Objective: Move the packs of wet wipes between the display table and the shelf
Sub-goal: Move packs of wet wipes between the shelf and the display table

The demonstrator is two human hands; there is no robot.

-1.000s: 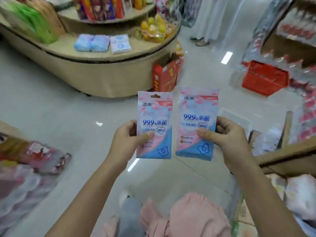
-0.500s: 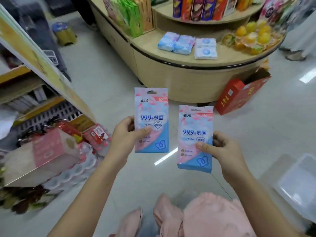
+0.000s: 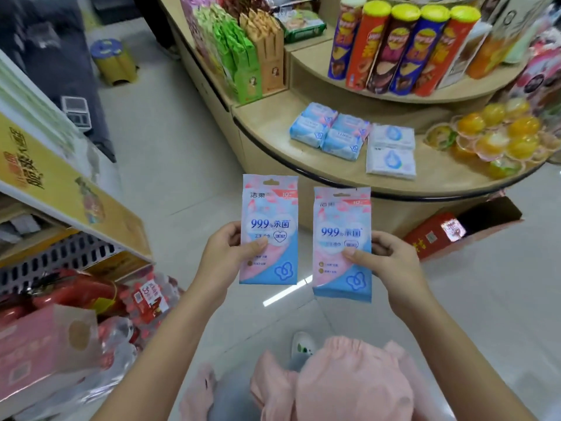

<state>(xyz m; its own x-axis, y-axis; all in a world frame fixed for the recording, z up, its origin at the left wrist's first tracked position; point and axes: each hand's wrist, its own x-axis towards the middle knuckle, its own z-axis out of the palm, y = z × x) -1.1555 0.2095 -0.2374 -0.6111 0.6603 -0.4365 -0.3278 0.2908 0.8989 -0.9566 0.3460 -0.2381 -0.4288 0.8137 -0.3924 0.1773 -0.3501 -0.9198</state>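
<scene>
Two packs stayed pinched, left pack (image 3: 268, 214) in left hand (image 3: 223, 259) fingers (image 3: 257, 246), right pack (image 3: 341, 220) in right hand (image 3: 394, 264), while the upper-right tabletop (image 3: 273, 129) drew nearer; set-down likely next.

A person's left hand (image 3: 226, 256) pinches a pink-and-blue wet wipes pack (image 3: 270, 229) upright at centre. The right hand (image 3: 391, 262) pinches a second pack (image 3: 343, 244) just beside it, slightly lower. At one o'clock, a curved wooden display table (image 3: 273, 129) bears more wipes packs (image 3: 331, 132), with crisp tubes (image 3: 403, 47) on the tier above. A shelf (image 3: 24, 246) stands at nine o'clock.
</scene>
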